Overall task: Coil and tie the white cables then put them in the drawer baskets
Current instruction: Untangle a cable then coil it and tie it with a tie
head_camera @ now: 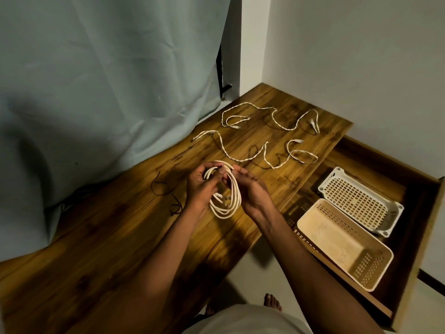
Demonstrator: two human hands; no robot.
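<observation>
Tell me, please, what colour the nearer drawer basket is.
The nearer basket is beige or cream, seen in the head view.

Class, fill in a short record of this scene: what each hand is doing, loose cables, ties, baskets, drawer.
left hand: grips coil at its top
right hand: pinches coil top
loose cables: two on desk, far cable, near cable
ties: dark, left of hands
baskets: white, beige, both empty
drawer: open

both hands [201,186] grip a coiled white cable [226,198].
</observation>
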